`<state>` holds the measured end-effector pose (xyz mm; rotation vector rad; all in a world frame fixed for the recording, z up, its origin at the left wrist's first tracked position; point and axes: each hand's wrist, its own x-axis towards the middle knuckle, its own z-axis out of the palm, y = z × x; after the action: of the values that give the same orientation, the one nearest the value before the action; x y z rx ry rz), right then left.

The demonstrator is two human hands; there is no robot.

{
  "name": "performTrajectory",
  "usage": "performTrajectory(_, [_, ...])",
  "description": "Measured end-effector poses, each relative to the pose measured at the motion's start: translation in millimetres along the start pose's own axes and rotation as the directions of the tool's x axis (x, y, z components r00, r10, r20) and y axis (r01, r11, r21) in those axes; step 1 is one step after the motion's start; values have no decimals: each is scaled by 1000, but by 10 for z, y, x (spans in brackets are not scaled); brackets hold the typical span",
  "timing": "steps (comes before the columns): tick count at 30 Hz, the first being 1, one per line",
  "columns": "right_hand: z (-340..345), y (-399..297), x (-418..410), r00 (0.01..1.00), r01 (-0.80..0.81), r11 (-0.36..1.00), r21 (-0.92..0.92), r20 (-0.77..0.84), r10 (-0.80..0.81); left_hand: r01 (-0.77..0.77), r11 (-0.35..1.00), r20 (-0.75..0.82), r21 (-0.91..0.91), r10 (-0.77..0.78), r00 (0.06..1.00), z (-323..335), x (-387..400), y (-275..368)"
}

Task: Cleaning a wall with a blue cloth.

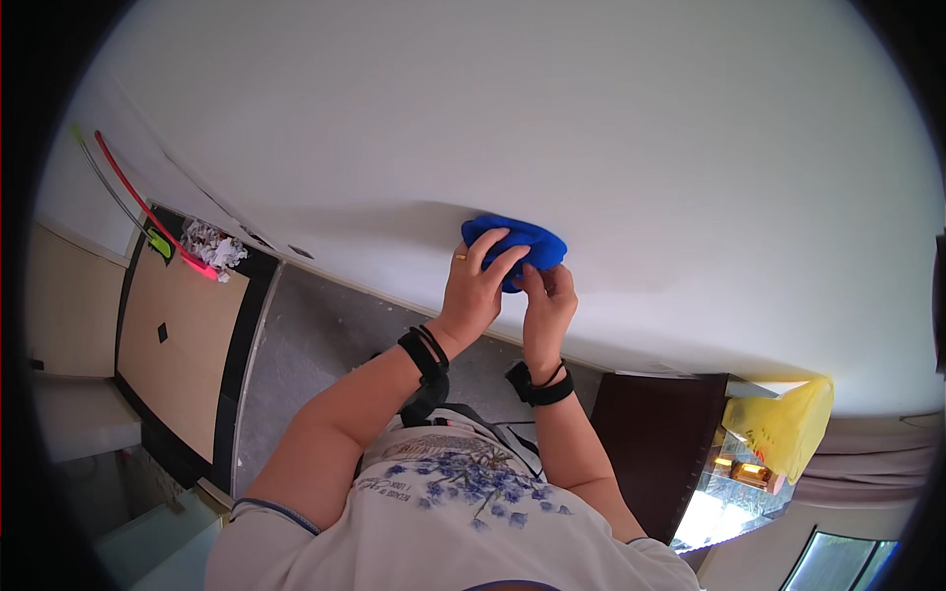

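Note:
A bunched blue cloth [543, 247] is held up in front of a white wall [628, 162], close to its surface. My left hand [477, 288] lies over the cloth's left side, with fingers spread across it and a ring on one finger. Lower right, my right hand [548, 299] pinches the cloth's edge between thumb and fingers. Part of the cloth is hidden behind both hands. Whether it touches the wall, I cannot tell. Black bands circle both wrists.
At the left, a red long-handled tool [137, 193] and a green-headed one [160, 244] lean beside a crumpled white heap [211, 244]. Grey flooring [295, 347] runs along the wall. A dark brown cabinet [654, 436] at right bears a yellow plastic bag [783, 428].

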<state>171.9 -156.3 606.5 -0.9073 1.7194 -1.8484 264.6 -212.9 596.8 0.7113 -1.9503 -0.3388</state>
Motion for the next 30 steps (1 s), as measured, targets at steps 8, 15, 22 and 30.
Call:
performTrajectory(8, [247,-319,110,985,174,985,20,-4,-174,-41,997,-155,67,51,987,-193,295,-69])
performTrajectory(15, [273,415,110,997,10,998,-58,71,-6,43,995,-65,85,-37,997,-74,-78,-408])
performTrajectory(22, [371,562,44,974,-146,983,-108,162,162,172,982,60,75,-177,982,-126,-223,-534])
performTrajectory(30, [606,-168,114,970,81,994,75,225,-96,115,990,-240,84,-92,966,-523,297,-276])
